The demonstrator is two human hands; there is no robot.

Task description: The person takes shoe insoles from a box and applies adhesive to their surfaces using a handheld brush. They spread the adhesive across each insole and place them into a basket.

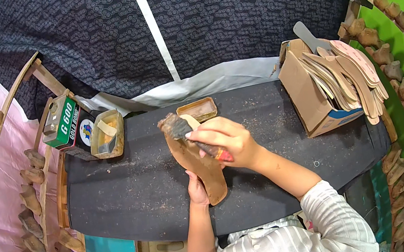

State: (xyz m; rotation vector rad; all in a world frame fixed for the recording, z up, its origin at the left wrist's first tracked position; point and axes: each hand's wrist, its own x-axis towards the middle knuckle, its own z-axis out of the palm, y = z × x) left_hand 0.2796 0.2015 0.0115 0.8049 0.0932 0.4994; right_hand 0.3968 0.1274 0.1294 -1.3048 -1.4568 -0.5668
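A tan shoe insole (188,156) is held over the middle of the table, tilted, its wider end pointing away from me. My left hand (198,189) grips it near its heel end, thumb along the edge and the other fingers hidden underneath. In my right hand (229,140) is a glue brush (178,127) with a dark, crusted head and a red-tipped handle. The brush head lies over the far end of the insole, and seems to touch it. Just beyond stands a shallow yellowish tray (199,118), partly hidden by the brush and insole.
On the dark cloth-covered table (132,192) are scattered shavings. A green and black can (64,123) and a plastic tub (108,136) stand at the left. A cardboard box (304,92) full of insoles (341,72) stands right. Racks of shoe lasts (28,197) flank both sides.
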